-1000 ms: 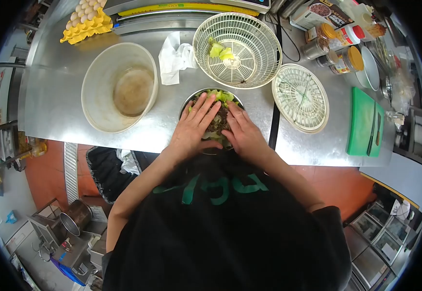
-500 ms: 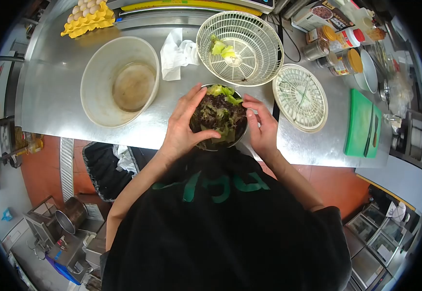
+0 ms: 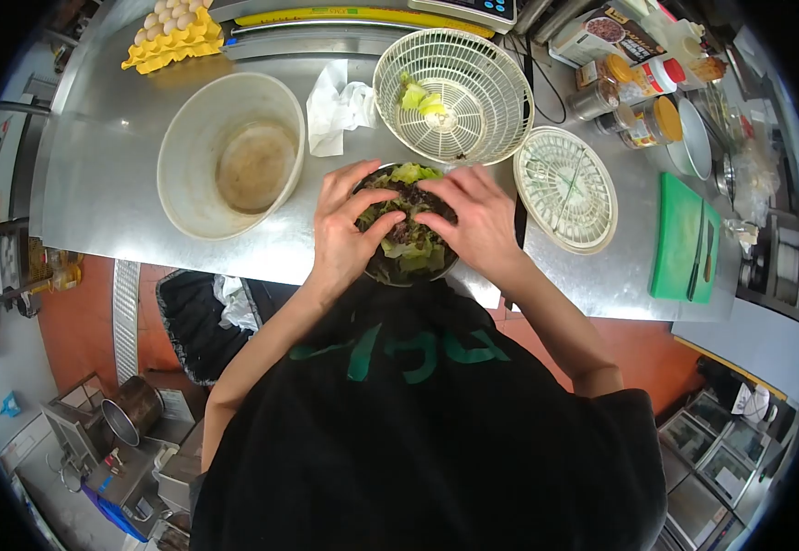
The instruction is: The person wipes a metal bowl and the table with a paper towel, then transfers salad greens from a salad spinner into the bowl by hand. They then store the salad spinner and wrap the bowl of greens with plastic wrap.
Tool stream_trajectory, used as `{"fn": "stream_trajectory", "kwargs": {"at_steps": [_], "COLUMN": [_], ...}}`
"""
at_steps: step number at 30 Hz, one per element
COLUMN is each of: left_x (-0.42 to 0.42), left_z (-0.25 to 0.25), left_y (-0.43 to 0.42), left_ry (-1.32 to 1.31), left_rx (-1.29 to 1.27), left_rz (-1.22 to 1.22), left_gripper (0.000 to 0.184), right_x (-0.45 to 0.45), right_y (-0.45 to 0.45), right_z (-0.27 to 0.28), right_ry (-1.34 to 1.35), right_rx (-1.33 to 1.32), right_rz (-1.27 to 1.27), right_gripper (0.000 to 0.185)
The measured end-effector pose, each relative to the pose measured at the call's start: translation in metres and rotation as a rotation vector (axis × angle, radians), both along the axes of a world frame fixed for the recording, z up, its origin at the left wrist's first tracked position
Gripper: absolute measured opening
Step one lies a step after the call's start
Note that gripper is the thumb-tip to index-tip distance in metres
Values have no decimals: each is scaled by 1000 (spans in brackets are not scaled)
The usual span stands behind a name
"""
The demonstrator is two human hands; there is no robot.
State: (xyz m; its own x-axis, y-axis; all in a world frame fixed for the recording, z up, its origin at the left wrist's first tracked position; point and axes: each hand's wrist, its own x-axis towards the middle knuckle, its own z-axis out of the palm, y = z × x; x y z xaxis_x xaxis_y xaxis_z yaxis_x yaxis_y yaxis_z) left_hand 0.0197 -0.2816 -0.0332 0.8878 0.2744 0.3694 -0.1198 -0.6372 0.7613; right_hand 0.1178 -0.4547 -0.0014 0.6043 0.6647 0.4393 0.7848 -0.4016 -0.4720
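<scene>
A dark-rimmed round bowl (image 3: 451, 266) stands at the front edge of the steel counter, filled with red and green lettuce (image 3: 410, 250). My left hand (image 3: 344, 225) curves over the bowl's left side, its thumb and fingers apart and touching the leaves. From the right, my right hand (image 3: 474, 213) reaches over the rim with fingers bent and spread, their tips on the lettuce. Neither hand has visibly closed on a leaf. Behind the bowl, a white slotted basket (image 3: 482, 138) holds a few light green pieces (image 3: 420, 97).
A large whitish tub (image 3: 179, 156) and crumpled paper (image 3: 326, 119) stand left of the basket. To the right are a round slotted lid (image 3: 564, 188), several jars (image 3: 653, 121) and a green board (image 3: 673, 234) with knives. An egg tray (image 3: 174, 48) sits back left.
My hands lifted off the leaves and moved apart to the bowl's sides, then came back in over the lettuce with bent fingers. The leaves have shifted a little.
</scene>
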Motion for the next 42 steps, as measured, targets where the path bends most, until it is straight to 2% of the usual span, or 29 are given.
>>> {"fn": "stream_trajectory", "kwargs": {"at_steps": [2,4,7,8,10,15,20,23,24,26,27,28,30,32,36,37,38,41,42], "left_x": [0,-1,-2,-1,2,9,9,-5,-11,-22,-24,-30,-47,-63,-79,-77,-73,-63,-61], "left_z": [1,6,13,13,16,26,20,46,55,66,60,58,57,66,73,70,70,70,68], "left_y": [0,0,-3,-5,-8,-12,-7,-12,-15,-18,-14,-12,3,18,26,24,21,14,12], "left_ry": [-4,11,6,3,-5,-37,-70,-41,-46,-57,-62,-72,-88,-122,-194,-217,-220,-268,-266], "left_rx": [-2,-33,-69,-72,-74,-57,41,-521,-520,-850,-828,-924,-843,-945,-1104,-1142,-1145,-1184,-1188], "left_rz": [6,10,11,11,-5,27,-36,-98,-86,-58,-24,77,268,448,495,487,486,451,446], "left_gripper": [32,33,39,39,45,49,52,48,48,42,37,34,31,30,30,29,29,28,28], "right_x": [4,5,12,14,18,21,23,18,14,3,-4,-7,-12,-8,-18,-25,-36,-41,-42], "right_y": [4,5,-2,-4,-9,-10,-10,0,7,25,33,42,56,64,76,80,84,86,85], "right_z": [-11,-1,14,13,12,14,21,40,43,47,60,61,64,70,65,64,68,55,55], "right_ry": [34,39,677,673,942,1063,1317,1282,1282,1135,1205,1225,1234,1165,1166,1111,1091,1115,1258], "right_rx": [-108,-83,79,77,240,265,367,385,377,344,243,225,210,245,129,60,16,76,145], "right_rz": [100,85,-26,-27,9,25,90,66,77,176,197,266,303,263,387,413,363,406,328], "right_gripper": [22,19,10,10,13,12,11,11,11,11,14,17,20,23,34,43,45,40,35]}}
